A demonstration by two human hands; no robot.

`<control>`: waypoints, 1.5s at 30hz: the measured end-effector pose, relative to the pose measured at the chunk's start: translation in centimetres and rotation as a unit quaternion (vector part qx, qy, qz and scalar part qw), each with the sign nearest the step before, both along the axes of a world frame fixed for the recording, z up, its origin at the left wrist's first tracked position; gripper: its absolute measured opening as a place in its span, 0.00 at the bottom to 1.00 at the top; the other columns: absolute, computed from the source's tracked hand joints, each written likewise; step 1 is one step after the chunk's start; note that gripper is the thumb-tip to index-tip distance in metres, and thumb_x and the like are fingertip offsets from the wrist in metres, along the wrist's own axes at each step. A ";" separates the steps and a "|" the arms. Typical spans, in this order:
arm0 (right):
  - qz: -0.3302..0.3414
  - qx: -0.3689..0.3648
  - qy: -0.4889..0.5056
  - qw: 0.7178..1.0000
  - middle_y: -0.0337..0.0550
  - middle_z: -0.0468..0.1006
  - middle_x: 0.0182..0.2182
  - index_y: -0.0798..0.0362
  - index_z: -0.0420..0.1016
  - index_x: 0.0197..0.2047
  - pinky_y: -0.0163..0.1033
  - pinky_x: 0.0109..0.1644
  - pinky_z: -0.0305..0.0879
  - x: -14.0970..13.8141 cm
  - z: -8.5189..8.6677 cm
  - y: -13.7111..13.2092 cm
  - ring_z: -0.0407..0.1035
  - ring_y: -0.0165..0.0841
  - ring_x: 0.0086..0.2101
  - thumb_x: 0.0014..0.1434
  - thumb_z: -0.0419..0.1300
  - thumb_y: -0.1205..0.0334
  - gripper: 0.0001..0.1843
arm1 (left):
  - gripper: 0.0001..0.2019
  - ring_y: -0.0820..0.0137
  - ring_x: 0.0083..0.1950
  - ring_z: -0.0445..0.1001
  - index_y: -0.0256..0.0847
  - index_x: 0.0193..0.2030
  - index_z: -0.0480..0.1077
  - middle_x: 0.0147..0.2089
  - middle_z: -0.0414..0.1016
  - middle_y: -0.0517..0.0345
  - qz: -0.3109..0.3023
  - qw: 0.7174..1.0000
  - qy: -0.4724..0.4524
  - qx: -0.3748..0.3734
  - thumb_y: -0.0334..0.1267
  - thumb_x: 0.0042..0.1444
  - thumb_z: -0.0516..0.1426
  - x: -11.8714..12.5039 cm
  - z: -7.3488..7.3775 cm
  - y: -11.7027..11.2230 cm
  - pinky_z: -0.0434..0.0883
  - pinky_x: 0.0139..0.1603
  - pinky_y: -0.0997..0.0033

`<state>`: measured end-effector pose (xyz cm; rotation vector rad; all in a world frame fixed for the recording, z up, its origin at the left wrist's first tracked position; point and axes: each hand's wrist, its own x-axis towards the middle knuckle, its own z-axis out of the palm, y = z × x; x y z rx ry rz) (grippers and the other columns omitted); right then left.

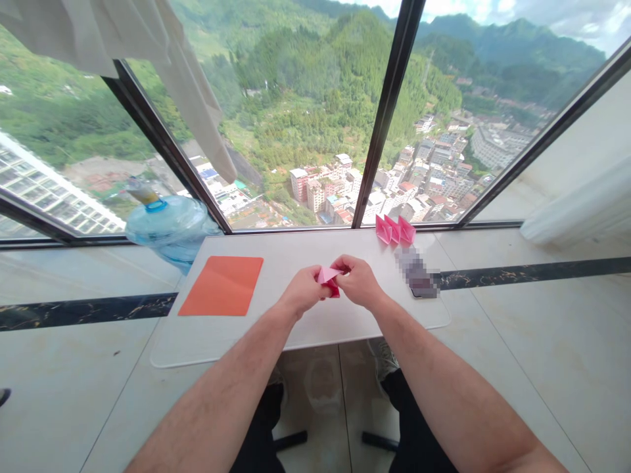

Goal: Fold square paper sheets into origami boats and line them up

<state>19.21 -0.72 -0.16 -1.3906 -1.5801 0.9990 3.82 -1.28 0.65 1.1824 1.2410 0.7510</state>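
Note:
Both my hands meet over the middle of a small white table (305, 332). My left hand (302, 290) and my right hand (359, 281) pinch a small folded pink paper piece (328, 278) between their fingertips; its underside shows darker red. An orange-red stack of paper sheets (223, 285) lies flat on the table to the left of my left hand. Three folded pink paper shapes (395, 229) stand in a row at the table's far right edge, beyond my right hand.
A blurred dark flat object (418, 274) lies on the table right of my right hand. A large blue water bottle (170, 226) lies at the table's far left corner. Tall windows (305, 112) with dark frames stand right behind. Pale tiled floor (532, 355) surrounds the table.

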 end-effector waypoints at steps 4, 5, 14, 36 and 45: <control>-0.007 -0.007 0.009 1.000 0.35 0.75 0.25 0.51 0.74 0.28 0.35 0.33 0.63 0.0 0.0 -0.1 0.67 0.31 0.29 0.44 0.56 0.66 0.06 | 0.11 0.74 0.26 0.68 0.37 0.30 0.73 0.24 0.72 0.63 -0.005 1.000 0.006 0.004 0.29 0.35 0.64 0.2 0.1 0.0 0.64 0.29 0.74; -0.007 -0.009 0.008 1.000 0.35 0.75 0.25 0.51 0.74 0.28 0.35 0.33 0.63 0.0 0.0 -0.1 0.67 0.31 0.29 0.44 0.56 0.66 0.06 | 0.11 0.74 0.26 0.68 0.37 0.29 0.73 0.24 0.72 0.63 -0.004 1.000 0.010 0.006 0.29 0.35 0.64 0.2 0.1 0.0 0.64 0.29 0.74; 0.030 -0.002 -0.010 0.999 0.36 0.78 0.29 0.51 0.75 0.32 0.36 0.38 0.65 0.6 -0.1 0.3 0.70 0.31 0.33 0.45 0.56 0.67 0.09 | 0.05 0.72 0.27 0.68 0.38 0.25 0.72 0.23 0.72 0.62 0.050 0.996 0.059 0.047 0.31 0.36 0.60 -0.1 -0.7 0.3 0.62 0.28 0.74; -0.026 -0.088 0.024 0.995 0.33 0.68 0.20 0.50 0.64 0.25 0.33 0.25 0.55 0.2 -0.9 0.3 0.62 0.29 0.24 0.47 0.60 0.58 0.08 | 0.08 0.68 0.28 0.75 0.40 0.27 0.74 0.23 0.74 0.60 0.111 0.991 -0.021 0.067 0.41 0.44 0.64 0.4 -0.4 0.0 0.73 0.34 0.69; -0.050 -0.031 -0.024 0.998 0.36 0.77 0.26 0.51 0.76 0.31 0.35 0.32 0.63 -0.2 -0.6 -0.1 0.70 0.32 0.30 0.50 0.58 0.60 0.07 | 0.12 0.69 0.28 0.70 0.41 0.25 0.76 0.23 0.73 0.61 0.108 0.977 0.107 0.153 0.46 0.52 0.60 0.5 0.3 -0.6 0.63 0.29 0.73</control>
